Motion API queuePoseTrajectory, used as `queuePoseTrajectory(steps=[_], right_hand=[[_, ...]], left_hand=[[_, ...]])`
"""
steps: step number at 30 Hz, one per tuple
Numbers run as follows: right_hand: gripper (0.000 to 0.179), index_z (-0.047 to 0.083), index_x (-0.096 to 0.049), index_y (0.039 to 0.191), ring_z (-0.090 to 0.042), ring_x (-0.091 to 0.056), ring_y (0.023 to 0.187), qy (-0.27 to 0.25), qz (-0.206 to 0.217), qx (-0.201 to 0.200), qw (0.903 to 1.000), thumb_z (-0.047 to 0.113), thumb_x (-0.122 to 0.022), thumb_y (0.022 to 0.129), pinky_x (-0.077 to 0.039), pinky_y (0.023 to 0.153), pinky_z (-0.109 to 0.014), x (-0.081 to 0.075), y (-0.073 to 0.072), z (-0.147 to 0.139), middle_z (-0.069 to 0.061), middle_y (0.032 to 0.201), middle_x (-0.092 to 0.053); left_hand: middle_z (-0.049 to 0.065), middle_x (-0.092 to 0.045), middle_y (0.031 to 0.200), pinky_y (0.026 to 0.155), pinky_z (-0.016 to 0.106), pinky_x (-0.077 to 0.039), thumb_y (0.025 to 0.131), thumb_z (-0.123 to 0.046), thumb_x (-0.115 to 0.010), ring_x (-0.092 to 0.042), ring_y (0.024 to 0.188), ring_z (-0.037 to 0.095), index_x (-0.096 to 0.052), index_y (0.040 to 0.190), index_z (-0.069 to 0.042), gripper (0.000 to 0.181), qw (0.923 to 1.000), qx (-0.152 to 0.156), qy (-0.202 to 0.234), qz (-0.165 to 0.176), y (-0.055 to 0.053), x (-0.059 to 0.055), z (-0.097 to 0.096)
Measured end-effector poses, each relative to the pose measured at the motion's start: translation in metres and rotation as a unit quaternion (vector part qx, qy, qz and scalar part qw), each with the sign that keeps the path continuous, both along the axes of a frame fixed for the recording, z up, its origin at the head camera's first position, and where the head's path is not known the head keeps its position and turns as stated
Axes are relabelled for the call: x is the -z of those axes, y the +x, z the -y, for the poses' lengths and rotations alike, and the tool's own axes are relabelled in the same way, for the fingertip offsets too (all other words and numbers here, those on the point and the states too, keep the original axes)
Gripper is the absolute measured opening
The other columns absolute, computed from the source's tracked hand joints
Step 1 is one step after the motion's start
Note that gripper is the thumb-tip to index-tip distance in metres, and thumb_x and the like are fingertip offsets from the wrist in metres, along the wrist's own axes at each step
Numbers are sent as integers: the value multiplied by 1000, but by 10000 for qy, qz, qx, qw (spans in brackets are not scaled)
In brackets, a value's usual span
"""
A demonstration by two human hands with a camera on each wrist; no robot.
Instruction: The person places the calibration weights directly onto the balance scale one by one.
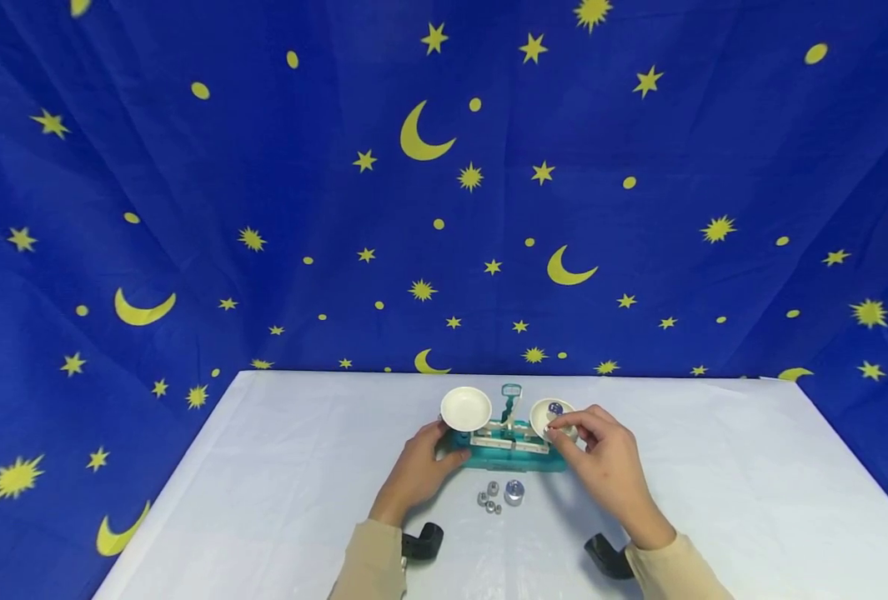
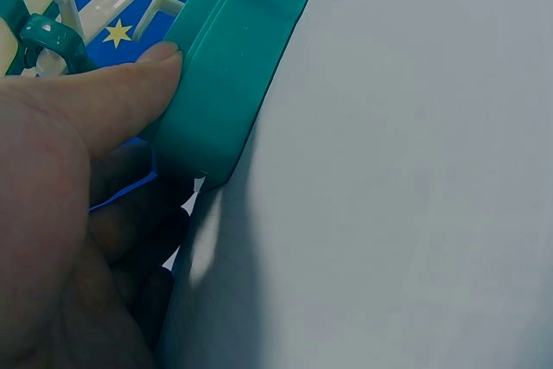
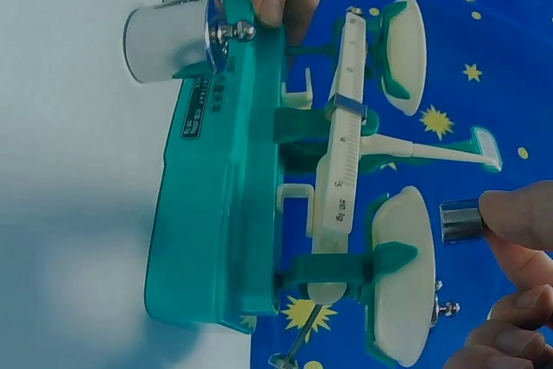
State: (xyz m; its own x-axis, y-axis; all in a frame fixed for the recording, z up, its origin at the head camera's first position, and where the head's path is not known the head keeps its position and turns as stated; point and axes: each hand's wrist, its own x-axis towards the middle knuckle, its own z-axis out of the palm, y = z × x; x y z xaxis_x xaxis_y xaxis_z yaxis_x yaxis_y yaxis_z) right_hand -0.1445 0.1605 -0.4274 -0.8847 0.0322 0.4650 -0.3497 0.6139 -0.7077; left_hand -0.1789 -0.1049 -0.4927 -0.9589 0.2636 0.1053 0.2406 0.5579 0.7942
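A teal balance scale [image 1: 514, 460] with two white pans stands on the white table. My left hand [image 1: 417, 468] grips the left end of its base, the thumb [image 2: 143, 84] on the upper side and the fingers around the end. The left pan [image 1: 466, 409] holds nothing. Over the right pan [image 3: 406, 274], my right hand [image 1: 612, 467] pinches a small silver metal weight [image 3: 460, 220] between thumb and forefinger. Another knobbed weight [image 1: 555, 408] sits in that pan, partly hidden by its rim in the right wrist view.
In front of the scale stand a large cylindrical weight [image 1: 514, 492] and several smaller weights [image 1: 493, 488]. Black curved pieces [image 1: 423, 542] show near both wrists. Behind the table [image 1: 263, 500] hangs a blue cloth [image 1: 323, 200] with yellow stars and moons.
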Motion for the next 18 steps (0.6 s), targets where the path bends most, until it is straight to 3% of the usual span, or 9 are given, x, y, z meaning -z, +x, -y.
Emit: queuePoseTrajectory(steps=[18], right_hand=[[14,12,-77,86,-8,-39,62,308,-238,145,9991,2,-84,78,-33,51,-22,5,-4,-4,6,69,-47]], left_hand=[[23,-50,146,116,55,-34,94,-30,-70,-44,138,39,-50,144,3,63,10000,45,-25,-44,-1,2,1]])
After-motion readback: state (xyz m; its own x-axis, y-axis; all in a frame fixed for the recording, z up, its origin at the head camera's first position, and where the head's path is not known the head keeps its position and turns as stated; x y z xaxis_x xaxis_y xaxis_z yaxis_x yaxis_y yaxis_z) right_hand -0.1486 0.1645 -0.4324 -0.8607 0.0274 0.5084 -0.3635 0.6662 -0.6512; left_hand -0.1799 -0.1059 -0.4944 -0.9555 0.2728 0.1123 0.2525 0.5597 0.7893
